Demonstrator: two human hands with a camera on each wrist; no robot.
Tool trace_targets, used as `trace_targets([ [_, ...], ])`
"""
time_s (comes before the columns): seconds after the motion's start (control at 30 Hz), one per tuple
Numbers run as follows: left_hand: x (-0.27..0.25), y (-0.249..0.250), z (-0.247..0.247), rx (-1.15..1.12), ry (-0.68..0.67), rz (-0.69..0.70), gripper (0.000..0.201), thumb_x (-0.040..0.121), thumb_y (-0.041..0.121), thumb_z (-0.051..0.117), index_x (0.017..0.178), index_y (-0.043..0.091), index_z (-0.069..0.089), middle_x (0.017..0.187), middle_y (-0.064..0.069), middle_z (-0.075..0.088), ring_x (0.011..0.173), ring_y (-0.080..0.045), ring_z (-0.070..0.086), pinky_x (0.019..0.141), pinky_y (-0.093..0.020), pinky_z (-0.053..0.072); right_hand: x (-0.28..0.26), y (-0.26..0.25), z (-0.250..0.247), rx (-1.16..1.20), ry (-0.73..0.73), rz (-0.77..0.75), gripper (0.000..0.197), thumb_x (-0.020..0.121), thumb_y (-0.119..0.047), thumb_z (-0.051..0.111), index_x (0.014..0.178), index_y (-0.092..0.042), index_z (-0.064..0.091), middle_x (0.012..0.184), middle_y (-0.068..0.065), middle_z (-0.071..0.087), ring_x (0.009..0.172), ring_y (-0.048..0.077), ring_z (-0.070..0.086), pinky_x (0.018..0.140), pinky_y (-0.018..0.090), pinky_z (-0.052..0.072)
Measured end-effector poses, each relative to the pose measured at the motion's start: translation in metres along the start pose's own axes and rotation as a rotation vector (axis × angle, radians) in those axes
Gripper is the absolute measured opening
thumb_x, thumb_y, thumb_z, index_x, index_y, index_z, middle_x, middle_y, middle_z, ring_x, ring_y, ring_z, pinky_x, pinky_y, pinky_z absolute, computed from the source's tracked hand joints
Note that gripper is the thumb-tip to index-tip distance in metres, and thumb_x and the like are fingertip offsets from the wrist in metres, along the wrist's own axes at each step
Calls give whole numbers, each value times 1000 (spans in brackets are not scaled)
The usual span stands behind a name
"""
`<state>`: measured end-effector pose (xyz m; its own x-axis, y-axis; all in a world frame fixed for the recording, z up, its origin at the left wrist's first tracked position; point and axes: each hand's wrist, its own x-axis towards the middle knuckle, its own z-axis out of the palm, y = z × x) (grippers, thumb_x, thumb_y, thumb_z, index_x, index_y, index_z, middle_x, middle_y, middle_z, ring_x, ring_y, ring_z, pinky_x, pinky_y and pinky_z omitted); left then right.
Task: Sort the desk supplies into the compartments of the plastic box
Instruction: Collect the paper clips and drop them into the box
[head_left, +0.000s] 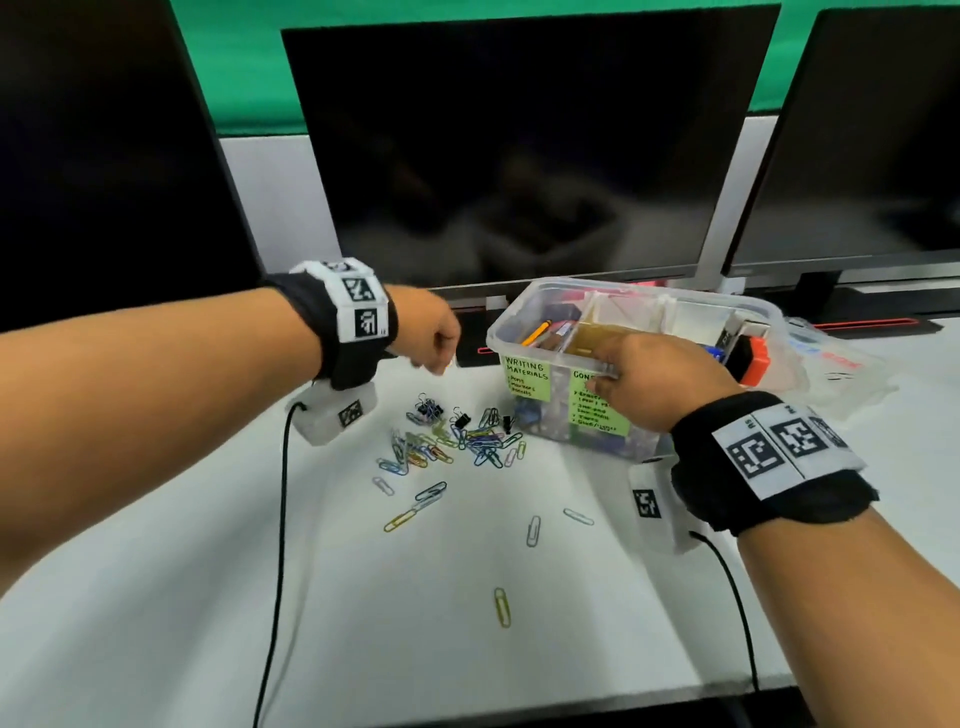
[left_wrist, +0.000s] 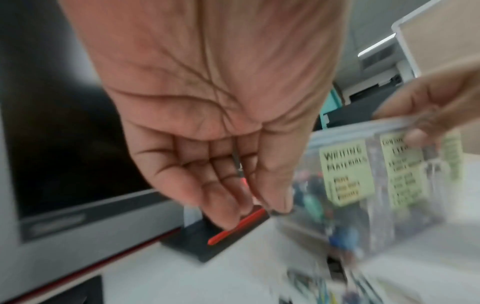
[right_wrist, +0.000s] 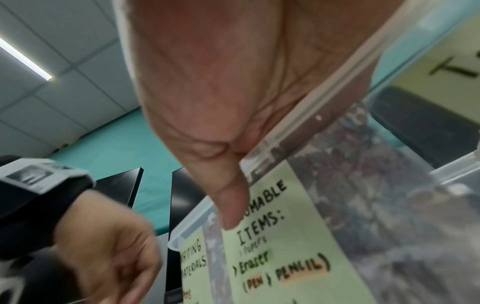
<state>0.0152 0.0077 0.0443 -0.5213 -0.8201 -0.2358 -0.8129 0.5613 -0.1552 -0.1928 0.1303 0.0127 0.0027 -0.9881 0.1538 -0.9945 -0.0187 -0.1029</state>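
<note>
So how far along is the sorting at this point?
Partly done: the plastic box already holds pens and other supplies. In hand: the right hand grips its front rim; the left hand, beside the box, has curled fingers, contents unclear. Left: paper clips and binder clips remain scattered on the desk.

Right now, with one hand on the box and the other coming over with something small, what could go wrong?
1. The right hand grips the plastic box by its front rim only, thumb on the label; it looks tilted and could tip its contents.
2. The left hand pinches something thin between thumb and fingers; blur hides what. It could slip before reaching a compartment.
3. Loose paper clips lie beside the box; shifting it may scatter them.
</note>
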Motion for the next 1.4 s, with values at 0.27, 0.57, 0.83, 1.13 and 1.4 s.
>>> trace_targets([
  [0.27,-14,0,76,181,-260,36,42,82,9,67,121,18,56,125,-3,58,97,-21,55,57,-18,34,-5,-8,0,0,-1,36,39,89,-31,56,128,-34,51,124,1,62,108,25,59,88,32,45],
  [0.57,-16,-5,95,96,-33,32,27,89,14,57,116,15,58,120,-5,62,110,-25,57,75,-23,34,1,-8,2,-40,-27,74,37,88,-31,56,125,-31,54,116,2,65,97,24,60,79,30,46],
  [0.83,-20,-10,97,-27,29,16,37,90,5,53,124,20,52,125,-5,56,112,-24,55,87,-28,43,6,-4,6,-36,-19,67,36,87,-32,54,123,-33,53,114,2,66,98,26,61,78,31,47],
  [1.13,-29,3,36,-293,209,58,27,94,6,47,115,19,59,107,3,66,80,-8,62,69,-19,47,2,-5,4,-17,-7,53,35,87,-31,56,122,-29,55,116,1,65,102,24,61,83,32,47],
  [1.4,9,69,-43,-446,497,157,21,94,19,53,106,19,70,100,7,66,91,-10,62,76,-19,44,-1,-7,1,-34,-23,60,23,87,-31,56,108,-24,60,106,3,66,95,23,61,76,30,45],
])
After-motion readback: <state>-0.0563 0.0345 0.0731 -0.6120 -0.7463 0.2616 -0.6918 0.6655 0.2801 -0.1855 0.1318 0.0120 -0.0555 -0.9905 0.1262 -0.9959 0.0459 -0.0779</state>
